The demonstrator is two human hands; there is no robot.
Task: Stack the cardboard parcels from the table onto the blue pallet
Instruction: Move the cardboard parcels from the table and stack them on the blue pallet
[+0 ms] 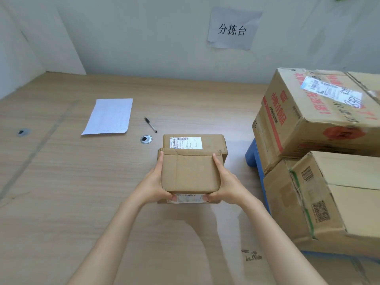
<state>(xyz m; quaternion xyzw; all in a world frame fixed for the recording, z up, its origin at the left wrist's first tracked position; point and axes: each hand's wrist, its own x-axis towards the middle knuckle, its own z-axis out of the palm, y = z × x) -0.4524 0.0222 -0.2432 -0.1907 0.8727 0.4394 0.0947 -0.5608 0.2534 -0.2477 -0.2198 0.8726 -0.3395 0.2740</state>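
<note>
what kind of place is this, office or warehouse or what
Probably a parcel sorting station: a wall sign reads 分拣台 (sorting desk), labelled cardboard parcels sit stacked on a blue pallet, and a sheet and pen lie on the table near the small parcel being held.

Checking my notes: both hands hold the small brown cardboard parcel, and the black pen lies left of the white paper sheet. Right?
No: the head view shows the black pen lying right of the white paper sheet. The left hand and right hand do hold the small brown cardboard parcel.
</note>
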